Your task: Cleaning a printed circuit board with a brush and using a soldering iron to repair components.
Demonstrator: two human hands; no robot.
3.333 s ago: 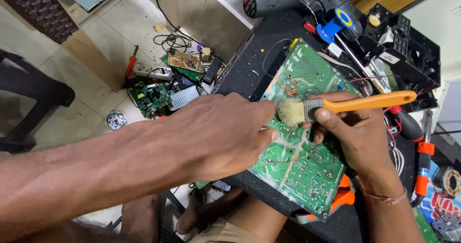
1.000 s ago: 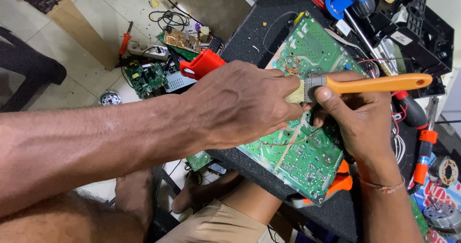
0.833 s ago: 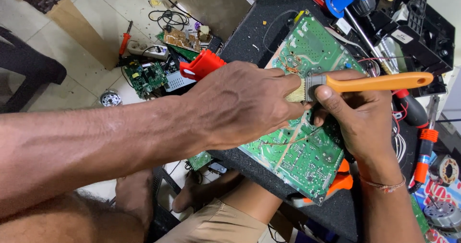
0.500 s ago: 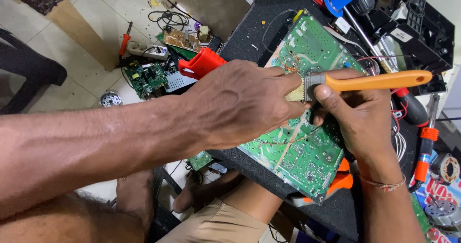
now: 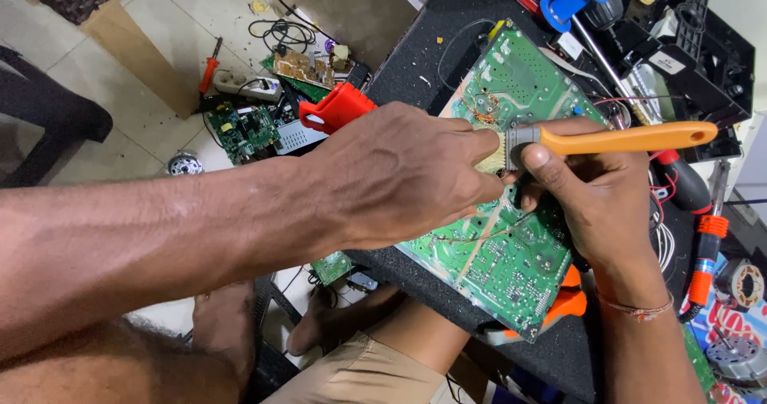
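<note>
The right hand [image 5: 595, 204] had its thumb and fingers clamped on the metal ferrule of an orange-handled paintbrush [image 5: 615, 139], the handle pointing off to the right and the pale bristles [image 5: 494, 155] turned toward the left hand. The left hand [image 5: 399, 176] lay knuckles-up across a large green circuit board [image 5: 511, 260], its fingertips drawn together at the bristles; whether they pinched the bristles or only touched them could not be told, since the back of the hand hid the pads.

The board rested tilted on a black worktop [image 5: 447, 44], solder side up, its lower end over an orange tool [image 5: 567, 304]. A thin loose wire lay across the board near the fingers, and I judge the bristles could catch it and tug a joint loose. The board overhung the worktop's near edge, so a hard press from the left hand could tip or slide it toward the person's knee.

A red plastic piece [image 5: 335, 107] showed behind the left wrist. On the tiled floor lay smaller green boards [image 5: 244, 128], a white power strip [image 5: 244, 87] and a red-handled screwdriver [image 5: 209, 63]. At the lower right corner sat a colourful printed package [image 5: 731, 332], red and blue, partly cut off. A small white rectangular label [image 5: 671, 62] sat on a black casing at the upper right.
</note>
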